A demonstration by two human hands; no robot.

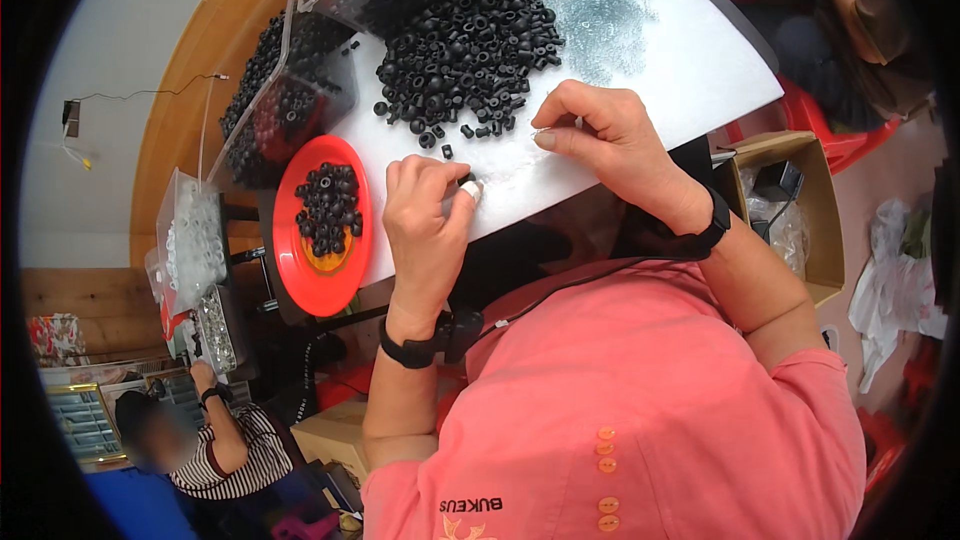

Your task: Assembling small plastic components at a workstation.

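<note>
**Small ring pinched at the desk edge**

The left hand (pixel 425 220) pinches a small black rubber ring (pixel 467 180) between taped thumb and fingers, against the white desk (pixel 690 60). The right hand (pixel 600 135), fingertips pressed together on something too small to tell, sits just below the heap of black rubber rings (pixel 465 35). A red round plastic plate (pixel 300 280) lies left.

Matt black rubber-looking rings (pixel 470 35) lie heaped at twelve o'clock on the smooth, slightly shiny white worktop (pixel 690 70). At nine o'clock a glossy red plastic plate (pixel 300 280) holds more of them. Clear plastic tubs (pixel 290 90) stand at eleven o'clock, beside a fine, glinting metallic-looking scatter (pixel 600 15). Plain brown cardboard box (pixel 815 200) at three o'clock
</note>
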